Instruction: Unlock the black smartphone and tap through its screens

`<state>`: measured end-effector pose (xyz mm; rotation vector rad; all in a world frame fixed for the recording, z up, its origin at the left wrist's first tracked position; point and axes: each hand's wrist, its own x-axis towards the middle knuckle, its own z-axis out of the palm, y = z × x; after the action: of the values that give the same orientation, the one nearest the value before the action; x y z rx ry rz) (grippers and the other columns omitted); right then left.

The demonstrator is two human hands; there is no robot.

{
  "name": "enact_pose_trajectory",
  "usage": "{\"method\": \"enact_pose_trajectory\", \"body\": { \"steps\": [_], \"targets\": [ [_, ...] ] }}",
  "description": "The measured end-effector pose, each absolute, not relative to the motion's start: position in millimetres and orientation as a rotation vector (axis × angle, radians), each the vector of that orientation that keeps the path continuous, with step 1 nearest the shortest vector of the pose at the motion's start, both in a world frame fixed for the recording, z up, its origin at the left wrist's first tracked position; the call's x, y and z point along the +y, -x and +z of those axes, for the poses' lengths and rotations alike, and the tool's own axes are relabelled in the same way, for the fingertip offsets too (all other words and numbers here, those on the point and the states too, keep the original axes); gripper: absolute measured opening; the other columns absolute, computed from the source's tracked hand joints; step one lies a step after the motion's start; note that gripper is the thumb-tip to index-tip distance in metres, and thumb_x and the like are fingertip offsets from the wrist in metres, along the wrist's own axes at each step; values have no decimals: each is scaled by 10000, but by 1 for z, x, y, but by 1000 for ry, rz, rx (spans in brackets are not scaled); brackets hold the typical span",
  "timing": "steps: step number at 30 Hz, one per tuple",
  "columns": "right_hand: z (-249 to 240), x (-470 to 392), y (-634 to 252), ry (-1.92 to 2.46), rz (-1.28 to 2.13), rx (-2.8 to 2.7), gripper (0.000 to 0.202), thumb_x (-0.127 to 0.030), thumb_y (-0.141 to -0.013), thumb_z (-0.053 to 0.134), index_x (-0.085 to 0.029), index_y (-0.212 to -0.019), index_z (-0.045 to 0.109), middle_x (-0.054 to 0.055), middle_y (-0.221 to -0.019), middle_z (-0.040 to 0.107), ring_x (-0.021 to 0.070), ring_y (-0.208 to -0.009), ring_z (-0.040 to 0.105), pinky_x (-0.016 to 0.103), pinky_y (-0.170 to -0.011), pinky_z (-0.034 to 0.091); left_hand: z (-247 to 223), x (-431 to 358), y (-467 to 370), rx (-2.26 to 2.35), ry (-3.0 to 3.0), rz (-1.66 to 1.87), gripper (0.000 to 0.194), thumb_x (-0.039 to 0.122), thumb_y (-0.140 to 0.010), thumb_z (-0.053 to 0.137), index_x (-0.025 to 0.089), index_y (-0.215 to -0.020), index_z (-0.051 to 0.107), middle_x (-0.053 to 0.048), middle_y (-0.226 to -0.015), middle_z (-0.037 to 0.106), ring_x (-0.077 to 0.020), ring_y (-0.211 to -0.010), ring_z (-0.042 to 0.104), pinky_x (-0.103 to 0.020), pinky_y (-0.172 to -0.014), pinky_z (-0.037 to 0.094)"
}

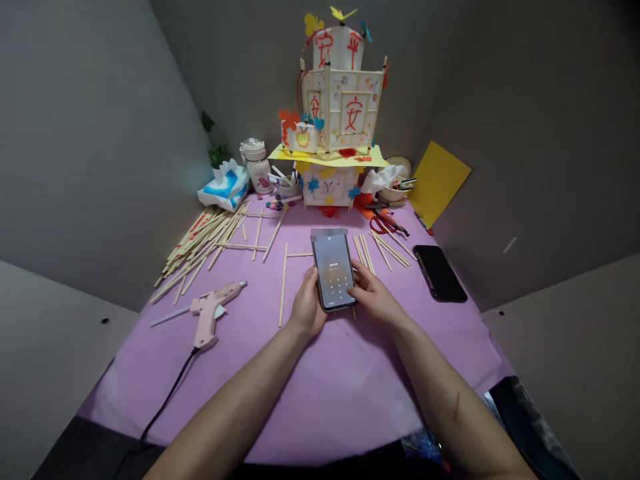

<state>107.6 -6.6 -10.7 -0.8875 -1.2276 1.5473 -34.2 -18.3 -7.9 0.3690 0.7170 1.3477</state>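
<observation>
Gripping the lit phone [334, 270] between them, left hand [307, 310] and right hand [373, 297] hold it low over the purple surface [260, 373], long axis pointing away; the right thumb seems nearer the keypad.

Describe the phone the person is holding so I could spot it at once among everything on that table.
Start at the tall paper lantern at the back of the purple table and come straight toward the viewer. The lit phone sits between the left hand and right hand. Unlike the dark phone lying flat to its right, its screen glows with a keypad.
</observation>
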Motion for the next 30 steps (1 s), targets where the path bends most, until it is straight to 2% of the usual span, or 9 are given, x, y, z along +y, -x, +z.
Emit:
{"method": "enact_pose_trajectory", "body": {
  "steps": [5,10,14,18,22,26,30],
  "targets": [
    [-9,-9,-108,958,1537,-1242,680,-163,-697,557,-297,-1361,492,42,-1201,677,242,-1083,637,389,-860,538,-11,-19,34,721,-382,1350,254,384,-916,590,172,-1045,644,-61,-985,728,-219,-972,689,-377,-934,518],
    [-12,-12,-100,985,1381,-1341,706,-157,-688,617,-253,-1368,456,67,-1263,639,240,-1161,596,410,-1000,472,-12,-20,32,724,-423,1380,256,382,-906,604,176,-1054,639,-57,-982,725,-214,-949,689,-380,-943,509],
    [-17,-14,-94,1109,1192,-1408,747,-162,-677,671,-244,-1382,438,83,-1310,605,242,-1153,593,409,-1022,453,-13,-20,30,744,-439,1423,248,368,-884,633,177,-1042,637,-48,-978,718,-207,-986,675,-366,-967,494],
    [-16,-13,-96,1057,1289,-1374,692,-173,-709,642,-238,-1367,439,75,-1259,633,227,-1107,617,385,-974,477,-14,-20,31,734,-425,1408,247,361,-882,638,185,-1055,632,-45,-980,717,-207,-979,676,-368,-960,499],
    [-13,-11,-96,1064,1346,-1269,522,-225,-771,595,-239,-1282,490,52,-1106,686,210,-988,648,353,-854,512,-13,-21,31,723,-457,1385,249,363,-898,613,183,-1069,628,-59,-1009,721,-221,-988,678,-382,-948,507],
    [-15,-11,-92,1116,1274,-1215,441,-261,-755,638,-242,-1182,525,26,-972,702,204,-882,655,335,-776,517,-12,-22,28,732,-484,1393,261,368,-891,618,175,-1067,629,-68,-1030,719,-230,-1011,674,-379,-949,506],
    [-18,-9,-96,1103,1348,-1156,379,-302,-786,562,-251,-1162,573,4,-902,704,193,-799,652,310,-700,510,-14,-22,29,733,-442,1369,245,373,-889,623,185,-1046,629,-47,-977,719,-216,-956,683,-383,-922,525]
  ]
}}
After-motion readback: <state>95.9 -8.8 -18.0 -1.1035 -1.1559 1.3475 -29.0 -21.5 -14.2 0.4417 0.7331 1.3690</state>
